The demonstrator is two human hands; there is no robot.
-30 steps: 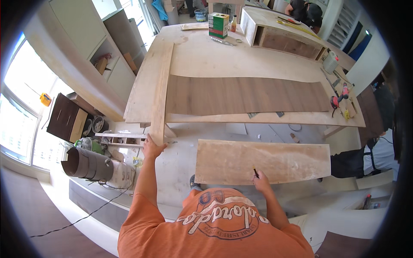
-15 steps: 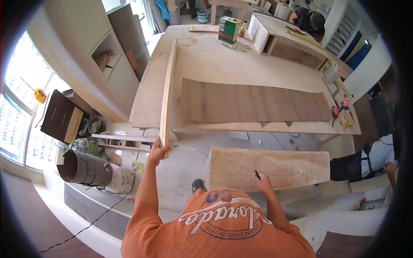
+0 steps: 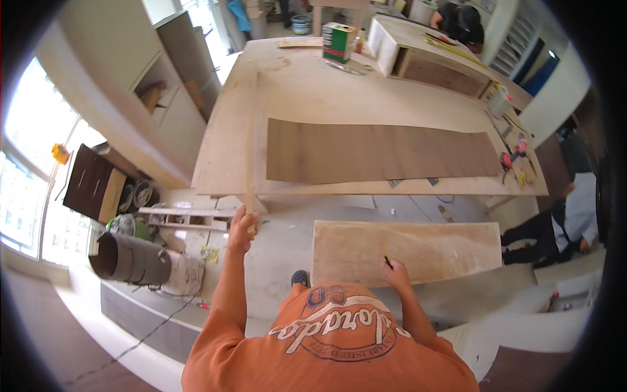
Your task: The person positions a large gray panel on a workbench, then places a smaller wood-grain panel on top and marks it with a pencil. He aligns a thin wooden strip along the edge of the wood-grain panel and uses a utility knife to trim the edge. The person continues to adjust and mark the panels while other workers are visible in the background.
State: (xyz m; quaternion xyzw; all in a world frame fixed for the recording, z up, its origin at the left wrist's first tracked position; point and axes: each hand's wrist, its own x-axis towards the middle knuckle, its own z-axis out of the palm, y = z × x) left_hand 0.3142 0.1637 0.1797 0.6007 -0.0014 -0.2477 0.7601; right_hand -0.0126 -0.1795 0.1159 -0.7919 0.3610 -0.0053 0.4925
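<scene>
My left hand (image 3: 242,230) is wrapped round the near end of a long pale wooden strip (image 3: 251,147), which runs away from me over the left part of a big wooden worktable (image 3: 307,78). The strip is blurred by motion. In my right hand (image 3: 397,273) is a thin dark pencil (image 3: 388,262) with a yellowish end, held over a pale wooden box (image 3: 418,245) in front of me. A brown veneer sheet (image 3: 379,151) lies on the table, right of the strip, its surface slightly wavy.
A green and white can (image 3: 338,42), an open-fronted wooden box (image 3: 437,68) and a red drill (image 3: 516,153) stand or lie on the table. At right a person (image 3: 558,222) bends low; another person (image 3: 460,26) is at the back. A rolled grey sheet (image 3: 130,260) lies at left.
The wooden strip has turned in my left hand and now shows a narrower face. My right hand keeps the pencil in nearly the same place. The person at right has shifted, showing more leg.
</scene>
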